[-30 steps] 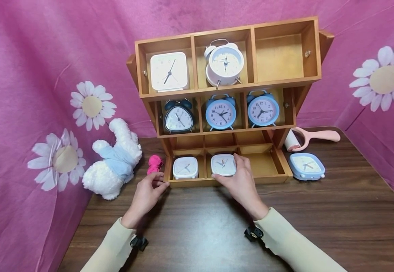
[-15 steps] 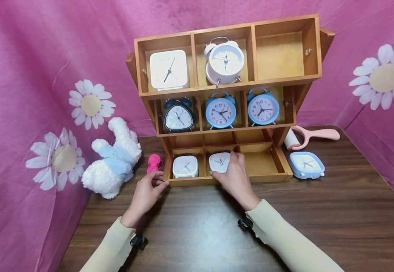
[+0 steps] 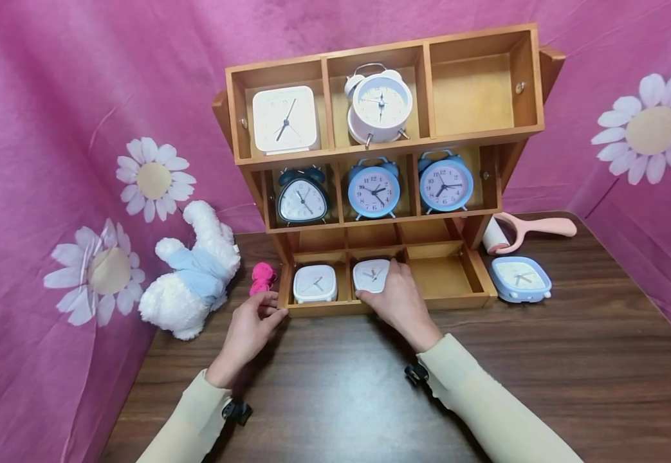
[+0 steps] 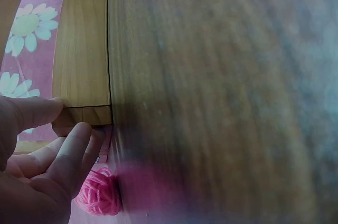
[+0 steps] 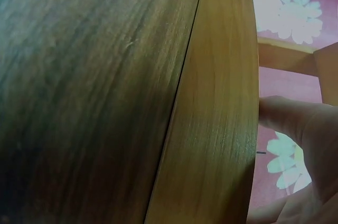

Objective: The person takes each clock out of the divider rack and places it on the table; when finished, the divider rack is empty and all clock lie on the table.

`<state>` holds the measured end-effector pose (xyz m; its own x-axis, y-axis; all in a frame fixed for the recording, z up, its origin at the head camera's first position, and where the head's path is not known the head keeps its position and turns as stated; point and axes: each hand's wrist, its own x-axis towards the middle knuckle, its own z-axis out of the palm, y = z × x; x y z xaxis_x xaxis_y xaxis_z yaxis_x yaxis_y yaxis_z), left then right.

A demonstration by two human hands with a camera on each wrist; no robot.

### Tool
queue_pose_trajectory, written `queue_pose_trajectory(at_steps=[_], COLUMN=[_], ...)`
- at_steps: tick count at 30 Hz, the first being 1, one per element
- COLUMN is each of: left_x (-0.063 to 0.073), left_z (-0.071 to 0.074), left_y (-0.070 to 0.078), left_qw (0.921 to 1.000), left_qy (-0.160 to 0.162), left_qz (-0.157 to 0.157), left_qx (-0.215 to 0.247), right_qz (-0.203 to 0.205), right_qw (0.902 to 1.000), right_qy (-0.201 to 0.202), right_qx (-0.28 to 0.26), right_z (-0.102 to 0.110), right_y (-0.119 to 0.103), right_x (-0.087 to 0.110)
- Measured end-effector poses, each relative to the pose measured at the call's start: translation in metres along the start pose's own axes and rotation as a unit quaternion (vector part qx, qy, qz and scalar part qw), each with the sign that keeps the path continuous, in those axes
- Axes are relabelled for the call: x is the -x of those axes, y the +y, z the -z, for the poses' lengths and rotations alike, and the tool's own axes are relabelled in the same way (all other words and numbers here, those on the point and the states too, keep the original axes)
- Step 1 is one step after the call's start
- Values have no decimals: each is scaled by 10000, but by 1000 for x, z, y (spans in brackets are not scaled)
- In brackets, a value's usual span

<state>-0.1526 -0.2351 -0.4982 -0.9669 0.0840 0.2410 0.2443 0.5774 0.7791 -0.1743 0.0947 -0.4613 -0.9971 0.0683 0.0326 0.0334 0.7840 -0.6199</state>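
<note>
In the head view my right hand (image 3: 403,302) holds a small white alarm clock (image 3: 368,275) by its right and lower sides, in the bottom row's middle compartment. Its fingers cover the clock's right edge. At the front left corner of the wooden display shelf (image 3: 335,310), my left hand (image 3: 249,326) pinches the bottom tier between thumb and fingers. The left wrist view shows the left hand (image 4: 47,155) around that corner. A similar white clock (image 3: 315,283) lies in the bottom left compartment. In the right wrist view the shelf's front board hides the held clock from the right hand (image 5: 311,155).
Several alarm clocks stand in the upper tiers, including a white twin-bell clock (image 3: 380,106). Right of the shelf lie a blue clock (image 3: 520,279) and a pink lint roller (image 3: 534,228). A white teddy bear (image 3: 193,276) and pink yarn (image 3: 262,278) lie left.
My right hand has moved slightly left, shifting the white clock left within the middle compartment. The left hand stays at the shelf corner.
</note>
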Motion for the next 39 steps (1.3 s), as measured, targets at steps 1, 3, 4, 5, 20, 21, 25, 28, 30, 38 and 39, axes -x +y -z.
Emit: queue_pose_trajectory(at_steps=[1, 3, 4, 5, 20, 21, 25, 28, 30, 38, 39], left_x=[2, 4, 5, 5, 9, 8, 7, 5, 4, 5, 5], left_z=[2, 6, 6, 7, 6, 6, 8, 8, 8, 9, 9], left_y=[9, 27, 32, 36, 30, 32, 48, 51, 51, 52, 52], left_qw=[10000, 9993, 9988, 9980, 9988, 9983, 9944, 9930, 9929, 9931, 9931], left_qy=[-12, -41, -64, -91, -97, -128, -256, -290, -279, -276, -281], left_qz=[84, 326, 440, 553, 418, 505, 933, 1029, 1026, 1024, 1020], left_qx=[-22, -151, -213, -279, -222, -251, -423, -510, -528, -509, -510], right_qz=[40, 170, 243, 299, 651, 699, 799, 755, 736, 774, 770], right_qw=[10000, 9995, 9988, 9983, 9940, 9930, 9904, 9912, 9915, 9898, 9897], right_qy=[37, 249, 373, 466, 878, 952, 1120, 1070, 1036, 1049, 1049], right_qx=[45, 121, 181, 186, -18, -34, -109, -216, -288, -571, -593], right_z=[-3, -15, -20, -22, -1, 0, 6, 13, 18, 32, 34], right_y=[2, 12, 16, 16, -12, -12, -12, -15, -17, -16, -15], right_x=[-2, -8, -10, -10, 18, 19, 20, 21, 22, 31, 33])
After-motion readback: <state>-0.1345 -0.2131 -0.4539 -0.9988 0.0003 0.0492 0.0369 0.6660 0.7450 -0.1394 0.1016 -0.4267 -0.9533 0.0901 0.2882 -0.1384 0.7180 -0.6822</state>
